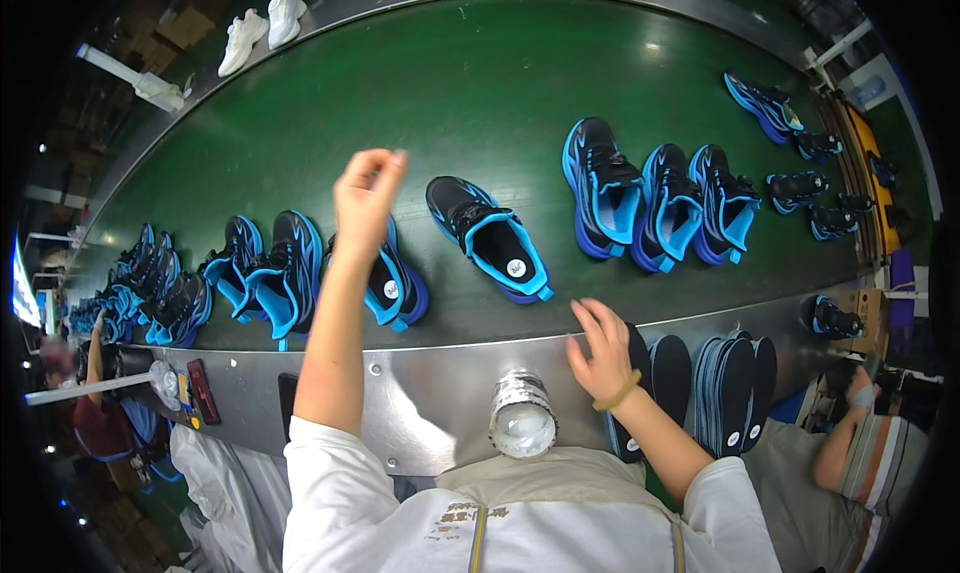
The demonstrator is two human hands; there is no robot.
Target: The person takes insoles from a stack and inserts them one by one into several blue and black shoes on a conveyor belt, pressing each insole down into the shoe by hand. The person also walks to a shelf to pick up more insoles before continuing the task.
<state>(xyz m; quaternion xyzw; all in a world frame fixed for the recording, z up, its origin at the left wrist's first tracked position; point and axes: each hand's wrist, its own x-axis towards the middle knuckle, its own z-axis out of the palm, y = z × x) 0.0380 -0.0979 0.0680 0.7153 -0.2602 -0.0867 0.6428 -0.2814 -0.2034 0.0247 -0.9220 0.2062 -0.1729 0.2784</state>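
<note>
Nearest, at five o'clock, the right hand [600,348] lies with fingers spread, its grip holding nothing, on a stack of flat dark insoles [650,368] beside a round tin [522,415] on the metal ledge [440,373]. At eleven o'clock the left hand [366,191] hangs empty, fingers loosely pinched, over a black-and-blue shoe [395,288]. On the smooth green belt [470,103], the nearest shoes already seem to have insoles, so the pile suggests more to fill.

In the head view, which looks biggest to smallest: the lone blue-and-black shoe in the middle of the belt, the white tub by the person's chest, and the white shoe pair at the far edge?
1. Blue-and-black shoe
2. White tub, though it is nearer the camera, so this is unsure
3. White shoe pair, farthest away, so it may only look smallest
</note>
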